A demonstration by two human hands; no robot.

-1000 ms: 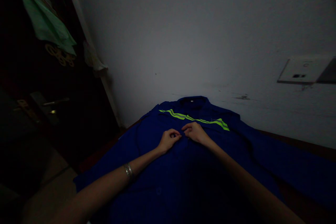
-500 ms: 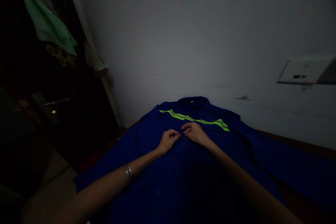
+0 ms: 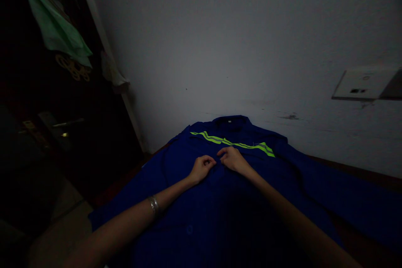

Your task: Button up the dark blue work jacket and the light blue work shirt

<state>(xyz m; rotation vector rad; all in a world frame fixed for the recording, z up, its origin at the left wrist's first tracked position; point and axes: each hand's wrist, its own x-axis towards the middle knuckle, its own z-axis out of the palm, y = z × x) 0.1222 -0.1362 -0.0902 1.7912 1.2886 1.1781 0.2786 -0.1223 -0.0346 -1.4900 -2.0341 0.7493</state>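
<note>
A dark blue work jacket (image 3: pixel 185 155) lies spread out front side up, with its collar by the wall and a yellow-green reflective stripe (image 3: pixel 213 138) across the chest. At the middle front, just below that stripe, my left hand (image 3: pixel 202 168) pinches the cloth between thumb and forefinger. My right hand (image 3: pixel 231 158) is close beside it, its fingers curled on the same front edge. Between the two hands is only a narrow gap. Any button at the fingertips is too dark and small to make out.
A pale wall (image 3: pixel 201 50) rises right behind the collar, with a socket plate (image 3: pixel 361 85) on the right. To the left stands a dark door with a metal handle (image 3: pixel 67 122) and a hanging green cloth (image 3: pixel 59 33). The jacket's sleeve (image 3: pixel 345 192) stretches out right.
</note>
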